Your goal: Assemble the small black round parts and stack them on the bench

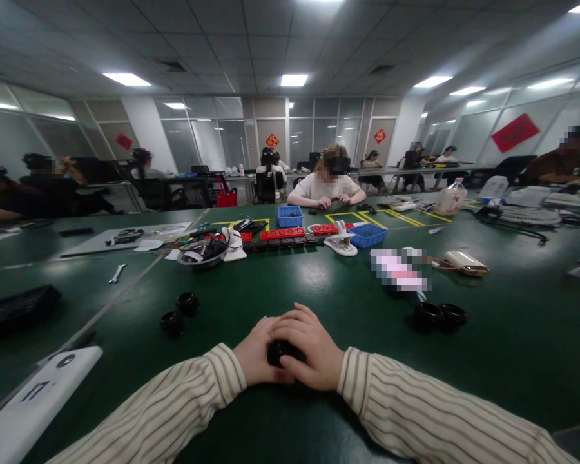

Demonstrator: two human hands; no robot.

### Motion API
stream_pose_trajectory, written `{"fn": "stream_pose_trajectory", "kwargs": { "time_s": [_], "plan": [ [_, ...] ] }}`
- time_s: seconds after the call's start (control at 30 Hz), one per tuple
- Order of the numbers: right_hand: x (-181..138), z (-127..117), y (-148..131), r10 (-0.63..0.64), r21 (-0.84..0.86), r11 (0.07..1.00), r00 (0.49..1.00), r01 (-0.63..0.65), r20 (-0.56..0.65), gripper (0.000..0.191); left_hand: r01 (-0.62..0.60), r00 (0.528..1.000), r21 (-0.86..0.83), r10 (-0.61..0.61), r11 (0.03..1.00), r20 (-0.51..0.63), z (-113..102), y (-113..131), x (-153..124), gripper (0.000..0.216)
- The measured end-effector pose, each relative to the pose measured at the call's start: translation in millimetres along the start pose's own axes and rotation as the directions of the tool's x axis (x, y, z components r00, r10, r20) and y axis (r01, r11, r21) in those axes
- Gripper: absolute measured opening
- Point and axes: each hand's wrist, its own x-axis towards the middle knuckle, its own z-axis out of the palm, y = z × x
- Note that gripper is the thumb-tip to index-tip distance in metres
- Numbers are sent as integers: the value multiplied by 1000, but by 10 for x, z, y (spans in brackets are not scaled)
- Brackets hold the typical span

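Both my hands are wrapped round a black rounded part (285,351), low over the green table at the front middle. My left hand (256,353) holds it from the left side. My right hand (314,348) curls over its top, fingers lapping across my left hand, with the thumb along the near side. Much of the part is hidden, so its exact kind cannot be told. To the left stand two glossy black ring-shaped pieces, a rear one (187,303) and a front one (173,323). Two similar pieces sit to the right, one (428,314) beside another (453,314).
A wrench (118,273) lies at left, behind a white panel marked 17 (38,403). Further back are a metal bowl of parts (200,258), red and black strips (283,235) and blue bins (368,236). A co-worker (327,183) sits opposite.
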Motion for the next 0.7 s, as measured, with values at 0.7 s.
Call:
{"fn": "stream_pose_trajectory", "kwargs": {
  "time_s": [0.7],
  "plan": [
    [39, 43, 46, 6, 31, 999, 998, -8, 67, 21, -79, 996, -30, 80, 996, 27, 31, -91, 33, 41]
  ]
}}
